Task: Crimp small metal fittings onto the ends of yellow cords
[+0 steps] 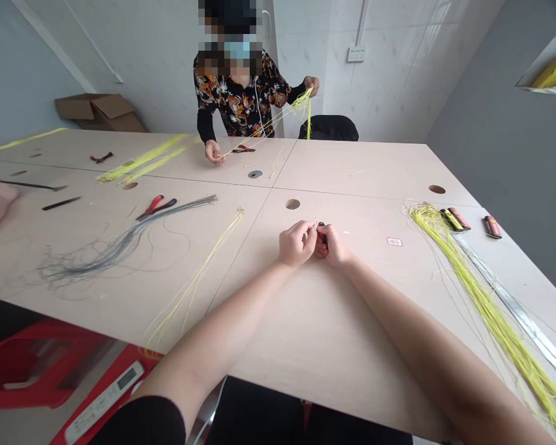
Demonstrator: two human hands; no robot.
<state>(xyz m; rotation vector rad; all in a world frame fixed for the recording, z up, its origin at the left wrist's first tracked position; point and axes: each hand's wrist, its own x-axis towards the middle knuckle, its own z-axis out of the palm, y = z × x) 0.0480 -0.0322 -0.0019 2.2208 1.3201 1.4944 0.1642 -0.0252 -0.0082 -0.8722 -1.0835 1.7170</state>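
Note:
My left hand (298, 244) and my right hand (334, 245) meet above the middle of the table, fingertips almost touching. The left one is closed in a pinch, with a tiny yellow cord end (315, 220) poking up at its fingertips. Curled fingers of the right hand close round a small dark tool (322, 227); most of it is hidden, so its kind is unclear. Left of my forearms lies a thin bunch of yellow cords (208, 256). A thick bundle of yellow cords (472, 278) stretches along the right side.
Across the table (306, 346) a co-worker (241, 93) holds yellow cords. Grey cords (134, 238) and red-black pliers (156, 207) lie to the left. Small printed cylinders (492, 227) and a label (395, 241) lie right. A cable hole (293, 204) is just beyond my hands.

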